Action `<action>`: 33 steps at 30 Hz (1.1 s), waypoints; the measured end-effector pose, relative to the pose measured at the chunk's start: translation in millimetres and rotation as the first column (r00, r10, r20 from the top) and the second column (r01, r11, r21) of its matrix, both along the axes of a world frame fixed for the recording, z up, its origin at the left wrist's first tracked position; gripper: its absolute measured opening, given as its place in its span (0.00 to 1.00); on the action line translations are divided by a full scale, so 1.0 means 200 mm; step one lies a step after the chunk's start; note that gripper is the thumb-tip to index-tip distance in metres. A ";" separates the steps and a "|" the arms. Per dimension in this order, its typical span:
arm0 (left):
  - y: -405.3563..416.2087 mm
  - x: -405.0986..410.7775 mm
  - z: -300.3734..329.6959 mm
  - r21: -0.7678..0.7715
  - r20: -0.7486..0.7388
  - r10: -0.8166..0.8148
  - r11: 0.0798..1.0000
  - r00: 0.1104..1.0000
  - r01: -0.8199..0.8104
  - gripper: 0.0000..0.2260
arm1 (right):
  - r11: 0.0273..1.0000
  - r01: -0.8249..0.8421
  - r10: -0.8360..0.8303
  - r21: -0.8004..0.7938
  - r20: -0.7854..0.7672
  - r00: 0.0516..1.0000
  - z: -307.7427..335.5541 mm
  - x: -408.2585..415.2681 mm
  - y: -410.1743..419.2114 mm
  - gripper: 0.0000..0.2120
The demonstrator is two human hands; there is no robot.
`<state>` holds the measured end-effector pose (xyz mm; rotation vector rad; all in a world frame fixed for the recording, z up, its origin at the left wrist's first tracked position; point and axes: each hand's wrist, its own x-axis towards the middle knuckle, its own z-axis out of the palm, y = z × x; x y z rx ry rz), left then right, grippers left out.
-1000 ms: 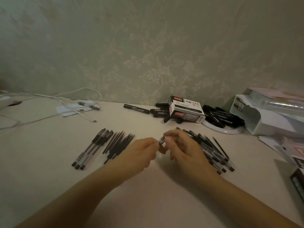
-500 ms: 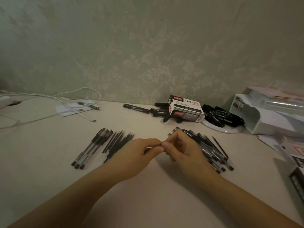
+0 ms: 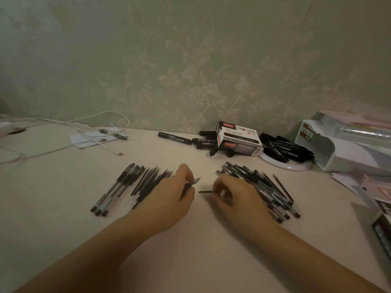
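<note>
My left hand (image 3: 169, 199) pinches a pen's front part (image 3: 191, 183) with a metal tip that points right. My right hand (image 3: 234, 197) pinches a thin black refill (image 3: 206, 192) that sticks out to the left; a small gap lies between the two pieces. Left of my left hand lie three whole pens (image 3: 117, 189) and a fan of bare refills (image 3: 149, 182). A heap of several pens (image 3: 260, 187) lies under and beyond my right hand. All rest on a pale table (image 3: 63, 187).
A marker box (image 3: 239, 140) stands at the back with loose black markers (image 3: 175, 138) beside it and more on a white plate (image 3: 283, 164). White cables (image 3: 84, 127) trail at the back left. A white tray (image 3: 347, 151) and papers fill the right edge.
My hands were joined on one pen; now they have drawn apart, the left one with the tip part, the right one with the refill pulled out.
</note>
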<state>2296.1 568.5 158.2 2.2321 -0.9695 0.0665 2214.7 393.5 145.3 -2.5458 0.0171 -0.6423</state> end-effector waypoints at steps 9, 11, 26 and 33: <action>0.01 0.00 0.00 0.022 0.151 -0.050 0.999 0.987 0.047 0.01 | 0.998 0.003 0.000 -0.056 0.047 0.999 0.00 0.01 -0.01 0.04; 0.00 0.00 0.01 0.019 0.148 -0.082 0.997 0.986 0.080 0.02 | 0.997 -0.015 0.009 0.079 0.077 0.997 0.02 0.01 0.00 0.08; 0.00 -0.02 0.04 -0.099 -0.009 -0.154 0.983 0.988 0.152 0.04 | 0.837 -0.182 0.217 0.517 -0.008 0.976 0.03 0.01 0.00 0.03; 0.00 -0.02 0.03 -0.122 -0.015 -0.161 0.980 0.987 0.157 0.04 | 0.837 -0.164 0.196 0.522 -0.006 0.981 0.02 0.02 -0.02 0.07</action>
